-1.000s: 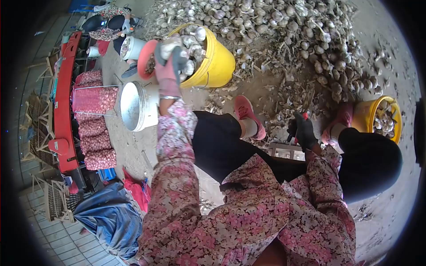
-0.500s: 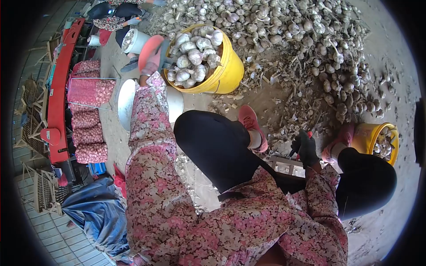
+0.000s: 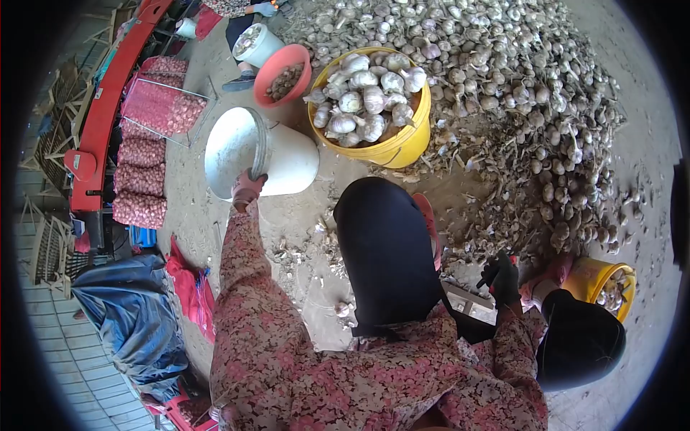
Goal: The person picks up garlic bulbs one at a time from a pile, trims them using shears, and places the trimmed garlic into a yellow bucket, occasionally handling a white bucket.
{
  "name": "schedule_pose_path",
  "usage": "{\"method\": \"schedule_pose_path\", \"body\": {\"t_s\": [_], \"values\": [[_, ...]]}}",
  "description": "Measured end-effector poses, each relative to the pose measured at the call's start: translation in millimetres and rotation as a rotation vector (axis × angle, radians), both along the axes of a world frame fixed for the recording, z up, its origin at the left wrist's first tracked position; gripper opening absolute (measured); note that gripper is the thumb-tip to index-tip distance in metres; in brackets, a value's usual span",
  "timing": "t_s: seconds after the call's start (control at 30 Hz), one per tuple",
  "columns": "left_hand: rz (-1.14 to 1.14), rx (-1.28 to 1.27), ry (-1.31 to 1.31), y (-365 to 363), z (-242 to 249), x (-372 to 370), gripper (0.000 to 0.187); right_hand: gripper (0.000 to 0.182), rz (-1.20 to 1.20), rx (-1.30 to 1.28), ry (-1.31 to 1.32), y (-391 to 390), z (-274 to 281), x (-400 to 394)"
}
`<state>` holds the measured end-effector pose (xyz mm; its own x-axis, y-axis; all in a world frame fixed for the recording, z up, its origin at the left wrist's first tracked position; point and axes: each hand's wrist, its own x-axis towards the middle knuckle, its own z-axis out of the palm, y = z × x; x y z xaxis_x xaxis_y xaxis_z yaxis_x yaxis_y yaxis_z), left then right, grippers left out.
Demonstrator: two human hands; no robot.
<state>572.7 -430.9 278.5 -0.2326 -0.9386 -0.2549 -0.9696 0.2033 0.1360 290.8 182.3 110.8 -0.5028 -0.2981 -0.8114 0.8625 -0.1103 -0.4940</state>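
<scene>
My left hand [image 3: 249, 188], in a pinkish glove, is closed on the near rim of a white bucket [image 3: 293, 161]. The bucket lies tilted with its mouth toward the left, and only its pale inner wall shows inside. Over by my right knee, my right hand [image 3: 505, 281] in a dark glove is wrapped round a small hand tool [image 3: 513, 260] with a red part, mostly hidden by the fingers. A yellow bucket [image 3: 410, 147] heaped with garlic bulbs [image 3: 370, 97] stands ahead of my knees. Beside it sits a pink basin [image 3: 302, 80] with small brownish pieces in it.
A large garlic heap [image 3: 503, 79] spreads ahead and right. Another yellow bucket [image 3: 581, 276] lies tilted by my right foot. Filled red net bags [image 3: 140, 179] line the left, near a red metal beam [image 3: 108, 100]. Another person's gloved hand [image 3: 266, 8] shows at the top.
My left hand has left the pink basin, now resting flatter on the floor, and come back to the white bucket's rim. The view has shifted left; my right hand keeps its place by the knee.
</scene>
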Motion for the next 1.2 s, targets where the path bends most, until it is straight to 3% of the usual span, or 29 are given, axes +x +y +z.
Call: {"method": "schedule_pose_path", "body": {"t_s": [0.07,0.1,0.2,0.23,0.3,0.47,0.57,0.63,0.67,0.77,0.83,0.97,1.03,1.1,1.2], "values": [[-0.028,0.106,-0.013,30.0,10.4,-9.9,0.054,0.031,-0.064,-0.002,0.001,-3.4,16.4,-0.4],[-0.066,-0.051,0.011,25.2,-19.4,14.9,0.052,0.031,-0.078,-0.009,0.008,-3.2,18.1,-1.7],[-0.108,-0.003,-0.014,91.1,-0.6,19.2,0.051,0.031,-0.057,-0.035,0.102,9.6,16.5,2.6],[-0.109,0.043,-0.002,128.1,17.9,15.3,0.050,0.031,-0.114,-0.191,0.071,12.7,6.8,1.7],[-0.188,-0.095,-0.049,180.0,19.1,31.1,0.050,0.032,-0.157,-0.296,0.057,10.9,10.0,1.8],[-0.229,-0.063,0.246,259.0,7.6,74.8,0.046,0.038,-0.012,-0.170,0.106,8.1,40.4,11.4],[-0.288,-0.186,0.265,274.7,-16.9,96.5,0.045,0.040,-0.056,-0.298,0.060,9.2,7.5,14.2],[-0.249,-0.223,0.247,284.3,-20.8,99.4,0.043,0.031,-0.040,-0.476,-0.052,8.8,-12.0,7.4],[-0.262,-0.232,0.252,285.7,-21.2,101.5,0.043,0.032,-0.058,-0.467,-0.076,5.6,22.2,7.5],[-0.235,-0.246,0.208,275.0,-13.9,82.7,0.041,0.038,-0.060,-0.387,0.108,4.9,27.9,7.0],[-0.126,-0.218,0.055,263.1,2.5,60.6,0.041,0.035,-0.113,-0.316,0.076,4.3,16.4,2.8],[-0.128,-0.258,-0.001,220.3,5.0,32.9,0.043,0.026,-0.253,-0.585,-0.062,-6.6,-17.9,1.7],[-0.088,-0.164,-0.038,215.3,8.5,26.9,0.044,0.026,-0.335,-0.373,0.063,-21.9,-10.8,0.7],[-0.100,-0.290,-0.099,216.2,1.4,31.9,0.045,0.027,-0.299,-0.381,0.131,-27.6,-15.6,-2.7],[-0.060,-0.195,-0.109,221.1,12.7,18.3,0.049,0.028,-0.240,-0.296,0.231,-26.0,-17.0,-6.4]]}}
